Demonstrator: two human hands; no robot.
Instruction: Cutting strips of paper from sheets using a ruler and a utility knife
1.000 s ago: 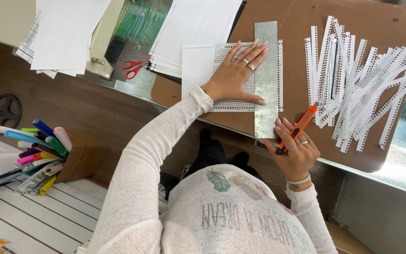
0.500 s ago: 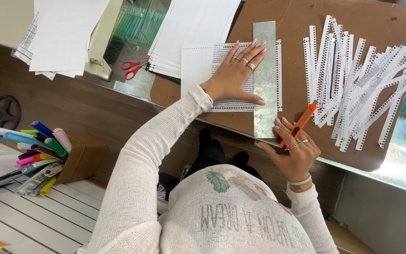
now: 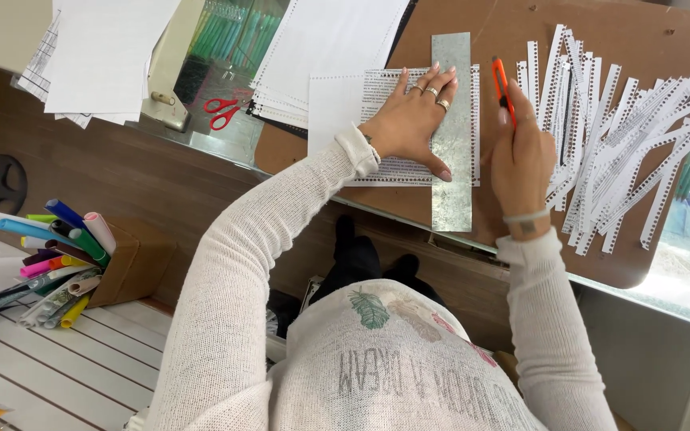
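Note:
My left hand point(image 3: 411, 120) lies flat, fingers spread, pressing a long metal ruler point(image 3: 451, 183) onto a printed sheet with punched edges point(image 3: 385, 84). My right hand point(image 3: 521, 156) grips an orange craft knife point(image 3: 502, 84), its tip at the ruler's right edge near the top of the sheet. Everything rests on a brown cutting board point(image 3: 648, 44). Both arms wear white knit sleeves.
A heap of cut white punched strips point(image 3: 616, 136) lies right of the ruler. Stacks of white paper point(image 3: 329, 40) and red scissors point(image 3: 222, 112) sit at the left. A cardboard box of coloured markers point(image 3: 57, 255) stands on a white slatted surface lower left.
My right hand has lifted the orange knife from the ruler's near end to its far end beside the sheet. The view has moved closer. My left hand stays on the ruler.

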